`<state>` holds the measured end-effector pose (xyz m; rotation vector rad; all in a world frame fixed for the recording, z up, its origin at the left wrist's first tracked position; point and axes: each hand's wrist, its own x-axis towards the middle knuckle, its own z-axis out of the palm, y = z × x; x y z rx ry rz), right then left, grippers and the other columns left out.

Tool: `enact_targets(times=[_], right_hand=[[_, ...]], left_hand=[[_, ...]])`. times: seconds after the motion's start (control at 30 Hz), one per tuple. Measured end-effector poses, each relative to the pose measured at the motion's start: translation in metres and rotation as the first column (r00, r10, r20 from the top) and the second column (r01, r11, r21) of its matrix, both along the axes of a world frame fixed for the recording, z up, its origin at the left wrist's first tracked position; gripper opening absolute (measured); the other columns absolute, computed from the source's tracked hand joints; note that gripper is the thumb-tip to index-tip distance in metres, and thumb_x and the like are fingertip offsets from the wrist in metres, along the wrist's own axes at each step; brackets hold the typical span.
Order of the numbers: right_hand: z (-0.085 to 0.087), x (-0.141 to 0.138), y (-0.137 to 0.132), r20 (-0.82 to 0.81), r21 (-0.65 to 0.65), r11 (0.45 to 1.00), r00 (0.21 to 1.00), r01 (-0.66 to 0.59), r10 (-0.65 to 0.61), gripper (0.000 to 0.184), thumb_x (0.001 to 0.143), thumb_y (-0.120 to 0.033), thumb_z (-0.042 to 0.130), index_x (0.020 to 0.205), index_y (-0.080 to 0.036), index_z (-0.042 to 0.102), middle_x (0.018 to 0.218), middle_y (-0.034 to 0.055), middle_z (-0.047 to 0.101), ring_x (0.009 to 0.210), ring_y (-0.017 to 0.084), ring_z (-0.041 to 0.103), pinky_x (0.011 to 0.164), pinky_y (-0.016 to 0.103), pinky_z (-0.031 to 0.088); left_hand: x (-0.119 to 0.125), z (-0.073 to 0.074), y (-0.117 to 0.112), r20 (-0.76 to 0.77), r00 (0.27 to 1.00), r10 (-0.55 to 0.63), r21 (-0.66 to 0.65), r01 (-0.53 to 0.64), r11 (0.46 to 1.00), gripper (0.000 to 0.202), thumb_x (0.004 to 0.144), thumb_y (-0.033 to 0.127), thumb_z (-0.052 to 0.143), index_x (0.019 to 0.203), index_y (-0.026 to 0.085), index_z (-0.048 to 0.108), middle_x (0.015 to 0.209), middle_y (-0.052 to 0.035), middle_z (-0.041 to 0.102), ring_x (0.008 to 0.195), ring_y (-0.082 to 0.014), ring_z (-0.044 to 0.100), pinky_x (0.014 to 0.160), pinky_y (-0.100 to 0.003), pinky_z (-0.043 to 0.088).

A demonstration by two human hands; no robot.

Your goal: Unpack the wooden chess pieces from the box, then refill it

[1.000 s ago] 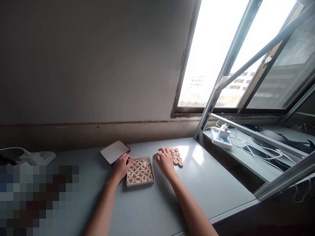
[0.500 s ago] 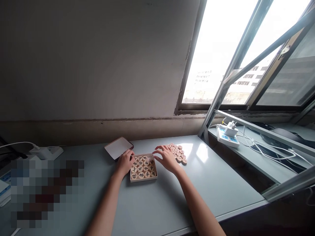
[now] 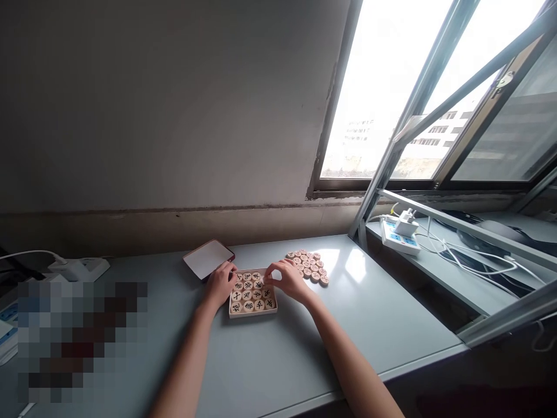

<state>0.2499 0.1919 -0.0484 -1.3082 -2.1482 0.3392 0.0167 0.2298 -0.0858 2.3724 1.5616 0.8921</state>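
The right hand (image 3: 289, 279) arched over the far right corner of the box (image 3: 253, 314) of discs (image 3: 248, 295), thumb and forefinger narrowed, left hand (image 3: 221, 284) curled at the left rim, both holds unclear, with tabletop (image 3: 265, 366) reaching to its near edge.

Dim grey wall (image 3: 174, 104); bright window (image 3: 383, 87) right; sunlight (image 3: 357, 266) patches the desk (image 3: 369, 331).

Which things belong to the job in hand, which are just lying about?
In use: left hand, right hand, box, black-marked pieces inside, red-marked pieces outside, probably the lid.

Lying about: power strip below the window, adapter on it, white block far left.
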Motion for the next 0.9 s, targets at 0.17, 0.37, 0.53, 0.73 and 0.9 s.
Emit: enact_targets(times=[0.17, 0.37, 0.53, 0.73, 0.9], right_hand=[[-0.002, 0.013, 0.01, -0.117, -0.042, 0.96, 0.953, 0.277, -0.28, 0.018, 0.085, -0.038, 0.051, 0.087, -0.023, 0.06, 0.089, 0.0005, 0.066, 0.081, 0.017, 0.057, 0.079, 0.033, 0.036], [-0.006, 0.025, 0.011, 0.165, 0.206, 0.847, 0.836, 0.49, -0.523, 0.016, 0.085, -0.025, 0.049, 0.082, -0.022, 0.065, 0.102, 0.0068, 0.06, 0.096, 0.023, 0.048, 0.08, 0.036, 0.031], [-0.007, 0.03, 0.008, 0.298, 0.208, 0.905, 0.857, 0.372, -0.421, 0.02, 0.084, -0.027, 0.051, 0.074, -0.023, 0.068, 0.102, 0.006, 0.061, 0.101, 0.024, 0.045, 0.083, 0.038, 0.028], [0.004, 0.028, 0.006, 0.171, 0.171, 0.926, 0.915, 0.338, -0.365, 0.023, 0.089, -0.031, 0.046, 0.083, -0.024, 0.067, 0.096, 0.0034, 0.063, 0.091, 0.02, 0.049, 0.083, 0.037, 0.029], [0.013, 0.016, -0.005, 0.182, 0.002, 1.0, 0.983, -0.006, 0.006, 0.02, 0.084, -0.044, 0.054, 0.092, -0.031, 0.068, 0.101, 0.001, 0.059, 0.095, 0.018, 0.05, 0.085, 0.034, 0.034]], left_hand=[[0.0, -0.001, 0.001, 0.0, 1.0, 0.005, 0.002, -0.005, 1.0, 0.013, 0.081, 0.017, 0.039, 0.079, 0.02, 0.052, 0.085, -0.0041, 0.057, 0.082, -0.0188, 0.055, 0.073, -0.03, 0.042], [0.0, -0.001, 0.0, 0.005, 1.0, -0.001, 0.008, 0.001, 1.0, 0.015, 0.081, 0.016, 0.039, 0.081, 0.019, 0.053, 0.088, -0.0051, 0.058, 0.083, -0.0195, 0.056, 0.075, -0.031, 0.043], [0.0, -0.001, 0.0, 0.009, 1.0, -0.002, 0.011, 0.002, 1.0, 0.014, 0.08, 0.015, 0.04, 0.081, 0.019, 0.054, 0.087, -0.0048, 0.059, 0.084, -0.0192, 0.056, 0.076, -0.031, 0.044], [0.0, -0.001, -0.001, 0.003, 1.0, 0.005, 0.01, -0.005, 1.0, 0.014, 0.082, 0.016, 0.04, 0.081, 0.019, 0.053, 0.087, -0.0048, 0.059, 0.083, -0.0198, 0.057, 0.074, -0.03, 0.044], [0.001, -0.001, -0.001, 0.01, 1.0, 0.007, 0.01, -0.007, 1.0, 0.015, 0.082, 0.017, 0.039, 0.081, 0.019, 0.054, 0.087, -0.0049, 0.058, 0.083, -0.0196, 0.057, 0.074, -0.031, 0.044]])
